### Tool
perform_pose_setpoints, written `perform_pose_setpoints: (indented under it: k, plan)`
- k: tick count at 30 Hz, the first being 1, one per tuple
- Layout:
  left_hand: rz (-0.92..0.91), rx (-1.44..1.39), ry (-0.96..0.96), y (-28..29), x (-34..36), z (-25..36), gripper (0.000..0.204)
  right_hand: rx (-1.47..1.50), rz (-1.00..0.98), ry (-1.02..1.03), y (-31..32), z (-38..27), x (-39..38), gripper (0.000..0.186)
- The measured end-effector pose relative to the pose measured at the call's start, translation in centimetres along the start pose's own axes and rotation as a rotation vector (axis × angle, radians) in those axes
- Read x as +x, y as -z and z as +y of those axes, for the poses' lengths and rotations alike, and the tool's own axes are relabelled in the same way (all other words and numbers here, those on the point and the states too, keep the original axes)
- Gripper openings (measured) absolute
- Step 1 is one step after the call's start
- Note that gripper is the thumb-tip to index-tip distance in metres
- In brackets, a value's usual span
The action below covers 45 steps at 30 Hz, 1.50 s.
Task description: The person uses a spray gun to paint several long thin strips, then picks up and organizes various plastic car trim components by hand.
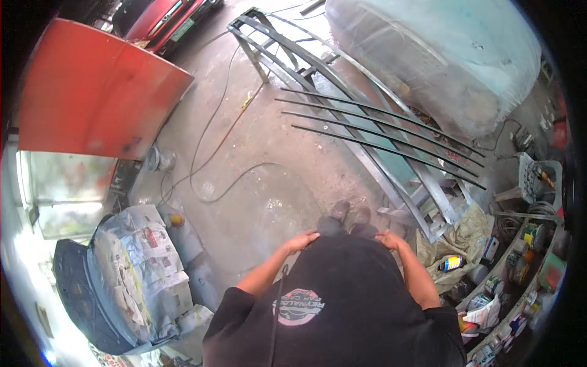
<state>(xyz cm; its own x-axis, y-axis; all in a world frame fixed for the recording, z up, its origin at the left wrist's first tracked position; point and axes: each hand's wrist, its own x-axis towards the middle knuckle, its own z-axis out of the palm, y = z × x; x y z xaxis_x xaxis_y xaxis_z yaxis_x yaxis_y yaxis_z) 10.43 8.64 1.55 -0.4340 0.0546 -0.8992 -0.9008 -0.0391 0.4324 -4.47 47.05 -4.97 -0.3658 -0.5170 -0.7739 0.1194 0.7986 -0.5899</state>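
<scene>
My left hand [304,239] is at the lower edge of my black shirt [333,287] near my waist, its fingers closed on the cloth. My right hand [388,239] pinches the same shirt on the other side. Beyond them are my dark shoes [350,215] on the concrete floor. Ahead to the right stands a long steel frame [434,214], with several thin dark green rods [382,144] lying across it.
A red panel [92,85] and a newspaper-covered panel [143,263] stand at left, a red car [165,18] behind. Hoses [226,128] snake over the floor. A plastic-covered object [440,55] is behind the frame. Cans [492,284] and a crumpled tarp [458,235] crowd the right.
</scene>
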Motion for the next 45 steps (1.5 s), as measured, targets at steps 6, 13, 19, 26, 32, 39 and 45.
perform_pose_setpoints:
  k: [6,13,19,26,32,39,45]
  plan:
    - [0.003,0.351,-0.473,-2.8,-2.9,9.9,0.051,-0.107,-0.021,0.057,0.9,0.9,1.2,0.042]
    - [-0.505,-0.009,-0.872,-7.0,-17.4,25.4,0.036,-0.143,-0.050,0.135,1.5,-0.4,4.0,0.042]
    - [-0.708,0.101,-1.783,-3.7,-29.9,27.0,0.015,-0.171,-0.048,0.117,1.9,-6.9,5.4,0.041]
    - [-0.265,-0.193,-2.059,1.1,-34.2,21.5,0.035,-0.405,-0.147,0.198,0.8,-9.9,8.9,0.037]
    - [-0.636,-0.329,-2.023,11.5,-33.8,23.1,0.009,-0.339,-0.056,0.037,0.2,-15.2,8.6,0.036]
    - [-0.537,-0.498,-2.110,11.7,-35.6,21.7,0.013,-0.436,0.077,0.022,-0.7,-18.2,9.2,0.037]
    - [-0.751,-0.391,-1.856,13.4,-35.9,23.0,0.017,-0.389,0.205,0.006,-0.5,-18.3,9.0,0.041]
